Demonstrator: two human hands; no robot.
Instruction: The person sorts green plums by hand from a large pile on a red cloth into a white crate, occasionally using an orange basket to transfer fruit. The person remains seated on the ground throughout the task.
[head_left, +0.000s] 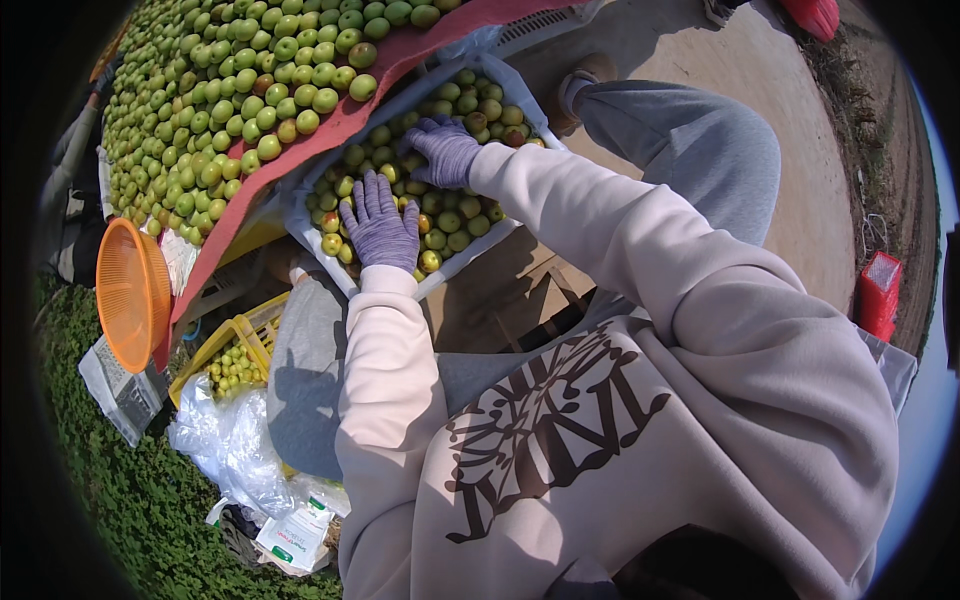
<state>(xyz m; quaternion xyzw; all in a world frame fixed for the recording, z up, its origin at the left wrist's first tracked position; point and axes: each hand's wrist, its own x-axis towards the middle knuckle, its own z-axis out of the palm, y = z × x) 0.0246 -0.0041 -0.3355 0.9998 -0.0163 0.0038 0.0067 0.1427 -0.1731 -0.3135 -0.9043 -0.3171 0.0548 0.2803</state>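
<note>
Bright sun throws hard shadows on the bare dirt ground [790, 130], with green groundcover [130, 500] at the left.

A single fisheye view looks steeply down from the person's head, close over their own pale sweatshirt [640, 400] and sleeves. It faces forward and down onto a white crate [300, 232] of green fruit, with dark vignette bending the rim all round.

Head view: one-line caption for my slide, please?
Both purple-gloved hands, left hand and right hand, rest on small green fruits in a white crate.
</note>
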